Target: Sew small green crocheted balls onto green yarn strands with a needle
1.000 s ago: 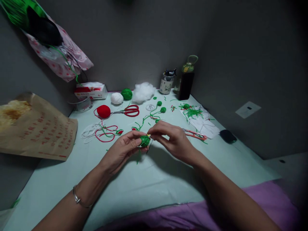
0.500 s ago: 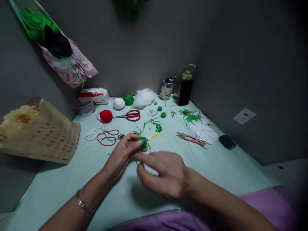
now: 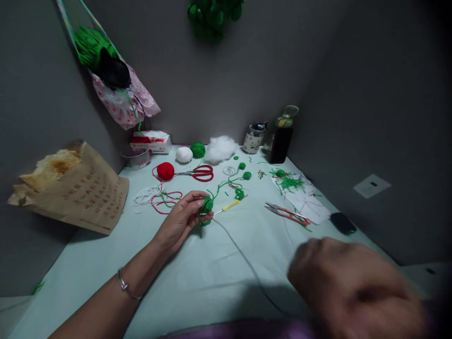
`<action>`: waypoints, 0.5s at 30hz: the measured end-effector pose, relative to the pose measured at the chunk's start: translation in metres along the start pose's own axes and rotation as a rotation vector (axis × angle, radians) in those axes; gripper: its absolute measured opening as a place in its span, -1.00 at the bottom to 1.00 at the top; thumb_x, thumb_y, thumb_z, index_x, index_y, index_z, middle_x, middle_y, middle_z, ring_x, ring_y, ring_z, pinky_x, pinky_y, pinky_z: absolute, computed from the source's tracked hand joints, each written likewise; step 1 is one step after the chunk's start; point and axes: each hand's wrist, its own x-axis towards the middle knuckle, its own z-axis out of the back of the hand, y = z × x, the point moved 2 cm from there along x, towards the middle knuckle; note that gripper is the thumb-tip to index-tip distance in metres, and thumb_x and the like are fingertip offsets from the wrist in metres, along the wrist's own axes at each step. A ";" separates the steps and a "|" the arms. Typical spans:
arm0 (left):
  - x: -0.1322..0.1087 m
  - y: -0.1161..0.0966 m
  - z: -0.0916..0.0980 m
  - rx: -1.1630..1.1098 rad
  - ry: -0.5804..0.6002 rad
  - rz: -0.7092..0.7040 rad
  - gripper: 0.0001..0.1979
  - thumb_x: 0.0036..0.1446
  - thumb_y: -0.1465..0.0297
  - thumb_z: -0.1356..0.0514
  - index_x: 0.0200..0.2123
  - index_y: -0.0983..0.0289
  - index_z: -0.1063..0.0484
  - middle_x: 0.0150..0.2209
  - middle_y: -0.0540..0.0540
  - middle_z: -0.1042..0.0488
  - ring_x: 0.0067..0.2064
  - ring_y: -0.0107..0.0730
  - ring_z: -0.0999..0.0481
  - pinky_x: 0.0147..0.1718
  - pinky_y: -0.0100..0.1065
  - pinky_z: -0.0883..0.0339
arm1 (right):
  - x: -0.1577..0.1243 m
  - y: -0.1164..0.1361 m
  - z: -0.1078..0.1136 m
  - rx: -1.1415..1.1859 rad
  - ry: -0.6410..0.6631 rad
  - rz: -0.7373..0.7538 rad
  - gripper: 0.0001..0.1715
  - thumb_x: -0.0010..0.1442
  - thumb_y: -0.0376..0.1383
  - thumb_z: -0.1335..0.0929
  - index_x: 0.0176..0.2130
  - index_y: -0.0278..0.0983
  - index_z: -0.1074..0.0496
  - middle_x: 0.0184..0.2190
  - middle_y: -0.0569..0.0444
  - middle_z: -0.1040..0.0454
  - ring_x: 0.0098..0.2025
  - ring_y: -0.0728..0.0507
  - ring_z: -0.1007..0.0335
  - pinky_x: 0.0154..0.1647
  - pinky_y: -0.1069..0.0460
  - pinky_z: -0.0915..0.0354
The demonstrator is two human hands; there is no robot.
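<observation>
My left hand pinches a small green crocheted ball just above the pale green table. A thin thread runs from the ball down toward my right hand, which is low at the right, close to the camera and blurred by motion; its fingers look curled. A yellow-handled crochet hook lies on the table just right of the ball.
Red scissors, red, white and green yarn balls, white stuffing, orange snips, green scraps on paper, a jar, a dark bottle. A paper bag sits left.
My right hand let go near the ball and pulled down and right toward me, drawing the thread out. The hook now lies on the table. The left hand keeps the ball.
</observation>
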 end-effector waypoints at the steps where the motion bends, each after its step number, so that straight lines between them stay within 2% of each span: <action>1: -0.001 -0.001 -0.002 -0.004 0.015 0.002 -0.82 0.14 0.35 -0.32 -0.17 0.24 -0.51 -0.30 0.01 -0.51 -0.31 -0.45 -0.56 -0.24 -0.41 -0.50 | 0.014 0.000 0.001 0.112 0.030 -0.020 -0.54 0.39 -0.02 -0.25 -0.41 -0.21 -0.45 -0.66 0.11 -0.38 -0.59 0.01 -0.35 -0.53 0.13 -0.28; 3: -0.003 -0.002 -0.004 -0.006 0.032 -0.001 -0.85 0.17 0.36 -0.30 -0.18 0.25 -0.53 -0.28 0.03 -0.52 -0.29 -0.45 -0.55 -0.21 -0.41 -0.51 | 0.040 -0.003 0.001 0.177 -0.008 -0.108 -0.77 0.38 -0.21 -0.31 -0.28 -0.25 -0.47 -0.49 0.08 -0.48 -0.47 0.02 -0.40 -0.47 0.14 -0.30; 6: -0.004 -0.003 -0.008 0.002 0.073 -0.003 -0.84 0.20 0.38 -0.29 -0.15 0.26 -0.57 -0.19 0.07 -0.55 -0.23 -0.45 -0.54 -0.17 -0.42 -0.51 | 0.064 -0.014 -0.005 0.015 -0.159 -0.144 -0.90 0.34 -0.35 -0.35 -0.25 -0.26 -0.48 -0.38 0.08 -0.49 -0.37 0.02 -0.39 -0.38 0.13 -0.29; 9: -0.004 -0.003 -0.009 0.017 0.124 0.002 -0.78 0.22 0.38 -0.27 -0.07 0.26 -0.58 -0.05 0.13 -0.57 -0.10 -0.39 -0.54 -0.05 -0.38 -0.48 | 0.068 -0.029 -0.018 -0.284 -0.310 -0.063 -0.89 0.33 -0.38 -0.35 -0.24 -0.28 -0.52 -0.34 0.05 -0.43 -0.33 0.00 -0.33 -0.33 0.10 -0.26; 11: -0.005 -0.002 -0.009 0.032 0.149 0.010 -0.73 0.21 0.39 -0.28 -0.01 0.26 -0.58 -0.02 0.15 -0.58 -0.02 -0.32 -0.53 0.04 -0.32 -0.43 | 0.066 -0.038 -0.026 -0.503 -0.376 -0.018 -0.85 0.33 -0.40 -0.34 -0.25 -0.30 -0.53 -0.37 0.03 -0.38 -0.35 -0.02 -0.29 -0.36 0.08 -0.22; 13: -0.005 -0.001 -0.008 0.059 0.158 0.017 -0.68 0.20 0.39 -0.30 0.03 0.23 -0.56 -0.03 0.14 -0.59 0.01 -0.29 -0.53 0.11 -0.27 -0.39 | 0.064 -0.043 -0.032 -0.635 -0.392 0.003 -0.82 0.33 -0.43 -0.33 -0.28 -0.33 -0.53 -0.41 0.03 -0.34 -0.38 -0.02 -0.27 -0.40 0.08 -0.19; 15: -0.005 0.000 -0.007 0.089 0.153 0.020 -0.65 0.18 0.37 -0.32 0.05 0.21 -0.55 -0.03 0.12 -0.60 0.00 -0.27 -0.55 0.13 -0.23 -0.36 | 0.063 -0.046 -0.035 -0.673 -0.383 0.018 -0.81 0.31 -0.47 -0.32 -0.30 -0.36 -0.53 -0.42 0.03 -0.34 -0.39 -0.03 -0.27 -0.41 0.08 -0.19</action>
